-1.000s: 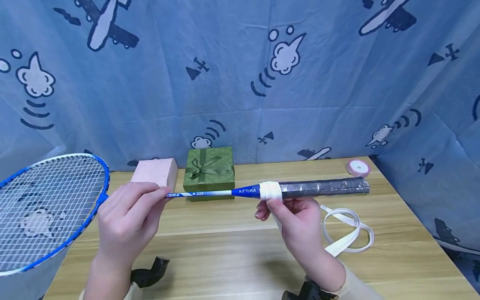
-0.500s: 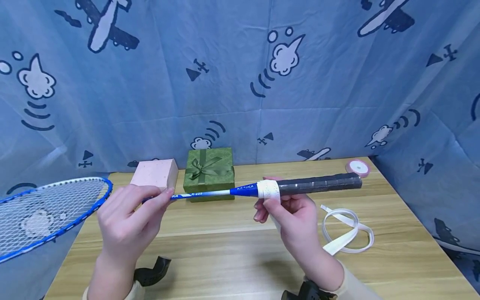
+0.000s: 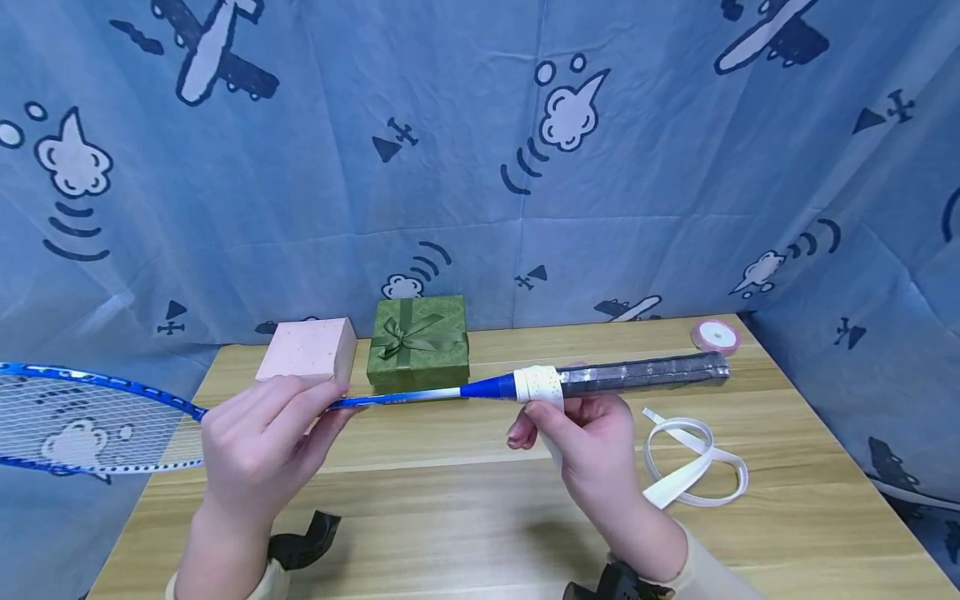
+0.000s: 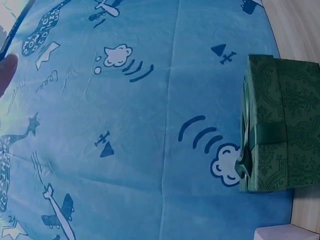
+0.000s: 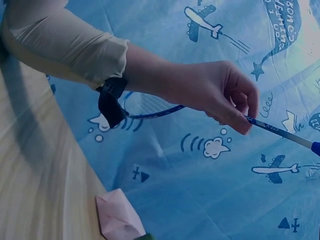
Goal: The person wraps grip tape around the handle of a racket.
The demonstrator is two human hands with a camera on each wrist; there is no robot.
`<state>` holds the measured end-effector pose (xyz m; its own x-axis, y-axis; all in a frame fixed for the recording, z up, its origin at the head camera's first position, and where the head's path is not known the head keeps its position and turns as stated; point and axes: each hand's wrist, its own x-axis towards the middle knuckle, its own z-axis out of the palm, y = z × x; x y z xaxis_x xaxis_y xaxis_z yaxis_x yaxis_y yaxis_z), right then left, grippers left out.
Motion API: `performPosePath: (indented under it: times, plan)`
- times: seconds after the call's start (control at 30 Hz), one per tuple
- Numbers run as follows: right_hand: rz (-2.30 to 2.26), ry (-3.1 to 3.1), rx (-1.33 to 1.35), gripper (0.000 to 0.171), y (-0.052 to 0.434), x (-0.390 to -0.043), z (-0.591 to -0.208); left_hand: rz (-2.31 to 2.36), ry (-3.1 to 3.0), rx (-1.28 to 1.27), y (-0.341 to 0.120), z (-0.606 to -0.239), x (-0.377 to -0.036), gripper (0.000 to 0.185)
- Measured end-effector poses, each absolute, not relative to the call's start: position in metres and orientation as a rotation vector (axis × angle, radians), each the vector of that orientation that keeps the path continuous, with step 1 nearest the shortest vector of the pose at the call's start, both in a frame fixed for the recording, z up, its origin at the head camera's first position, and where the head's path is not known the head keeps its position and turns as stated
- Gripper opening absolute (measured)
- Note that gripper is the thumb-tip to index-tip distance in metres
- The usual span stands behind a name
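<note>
A blue and white badminton racket (image 3: 427, 396) is held level above the table, its strung head (image 3: 90, 421) at the left. My left hand (image 3: 266, 442) pinches the shaft between thumb and fingers; the right wrist view shows this left hand (image 5: 215, 92) too. White grip tape (image 3: 538, 385) wraps the top of the black handle (image 3: 645, 375), just past the blue cone. My right hand (image 3: 592, 450) pinches the tape against the handle from below. The tape's loose length (image 3: 675, 483) runs behind the right wrist and lies curled on the table.
A pink box (image 3: 307, 350) and a green gift box (image 3: 420, 346) with a bow stand at the table's back edge. A pink-rimmed tape roll (image 3: 716, 336) lies at the back right corner. Blue patterned curtain (image 3: 480, 167) hangs behind the table (image 3: 435, 500).
The racket has turned about its shaft, so its head now shows narrower and the shaft lettering has rolled out of sight. Both hands keep nearly the same places.
</note>
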<state>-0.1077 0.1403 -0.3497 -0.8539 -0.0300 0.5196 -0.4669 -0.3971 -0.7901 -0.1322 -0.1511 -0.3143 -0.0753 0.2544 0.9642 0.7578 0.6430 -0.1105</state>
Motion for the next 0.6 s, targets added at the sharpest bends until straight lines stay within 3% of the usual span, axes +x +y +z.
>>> performPosePath:
  times: [0.3,0.6]
  plan:
    - [2.223,-1.649,0.704,0.023,0.1431,-0.1095,-0.3506,-0.523,-1.646,-0.855,-0.1549,-0.3135,-0.1321,0.04]
    - [2.07,-1.691,0.688,0.01,0.1401,-0.1105,-0.3524,-0.536,-1.627,-0.837,-0.151,-0.3078,-0.1308,0.043]
